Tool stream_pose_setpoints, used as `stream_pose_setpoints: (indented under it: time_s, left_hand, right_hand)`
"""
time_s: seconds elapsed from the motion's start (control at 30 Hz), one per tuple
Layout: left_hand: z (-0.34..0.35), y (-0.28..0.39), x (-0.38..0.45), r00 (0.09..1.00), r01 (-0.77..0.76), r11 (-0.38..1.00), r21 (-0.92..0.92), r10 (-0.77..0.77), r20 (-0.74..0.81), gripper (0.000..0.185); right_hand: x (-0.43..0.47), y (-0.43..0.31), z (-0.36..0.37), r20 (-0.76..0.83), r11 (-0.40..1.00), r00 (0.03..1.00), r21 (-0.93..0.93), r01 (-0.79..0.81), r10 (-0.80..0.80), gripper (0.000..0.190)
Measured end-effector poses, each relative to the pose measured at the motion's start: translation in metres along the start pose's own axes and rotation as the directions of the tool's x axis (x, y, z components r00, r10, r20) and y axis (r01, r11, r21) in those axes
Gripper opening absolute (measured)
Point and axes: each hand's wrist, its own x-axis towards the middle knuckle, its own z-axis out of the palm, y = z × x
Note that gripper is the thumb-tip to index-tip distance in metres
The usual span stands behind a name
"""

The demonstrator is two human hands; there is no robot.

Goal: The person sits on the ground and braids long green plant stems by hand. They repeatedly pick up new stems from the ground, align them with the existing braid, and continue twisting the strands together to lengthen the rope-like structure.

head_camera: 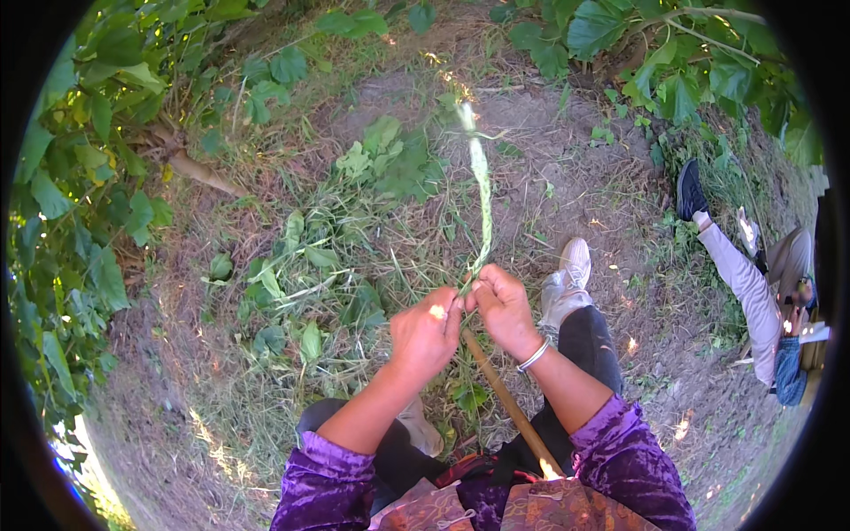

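Observation:
Between my hands is the near end of a braided green plant-fibre cord [483, 192]. My left hand [428, 328] pinches loose strands there between thumb and fingers. Close beside it, almost touching, my right hand [503, 306] grips the braid's lower end, with a pale bangle on the wrist. From there the cord stretches away over the ground to a frayed, whitish far tip. A wooden stick [508, 398] runs from just below my hands down to my lap. My fingers partly hide the strands they hold.
Cut grass and loose leaves [319, 259] lie on the soil left of the cord. Leafy branches [86, 166] hang at the left, with others [677, 60] at the upper right. My shoe [575, 262] rests right of my hands. Another person's leg [737, 285] extends in from the right.

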Motion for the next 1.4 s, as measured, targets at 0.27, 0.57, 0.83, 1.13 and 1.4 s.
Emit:
stream_pose_setpoints:
  time_s: [0.27,0.57,0.83,1.13,1.4]
  left_hand:
    - [0.019,-0.004,-0.021,0.993,-0.097,0.987,0.125,0.087,0.08,0.009]
    - [-0.001,-0.001,-0.013,0.963,0.056,0.985,-0.161,-0.011,0.268,0.011]
    - [0.008,-0.023,-0.003,0.936,0.349,0.547,-0.761,-0.173,0.306,0.023]
    - [-0.021,-0.028,-0.001,0.715,0.69,0.306,-0.656,-0.146,0.684,0.019]
    - [-0.026,-0.023,0.0,0.748,0.622,0.531,-0.576,-0.184,0.638,0.018]
  right_hand:
    - [0.006,-0.022,-0.006,0.103,0.878,0.954,0.375,-0.299,0.282,0.011]
    - [0.004,-0.009,-0.006,0.163,0.98,0.978,0.128,-0.153,0.132,0.009]
    - [-0.002,-0.01,0.001,0.322,0.993,0.942,0.032,-0.113,0.097,0.008]
    - [-0.002,-0.029,-0.009,0.487,0.962,0.86,0.128,-0.243,0.152,0.021]
    - [-0.002,-0.034,-0.012,0.511,0.982,0.841,-0.05,-0.18,0.18,0.034]
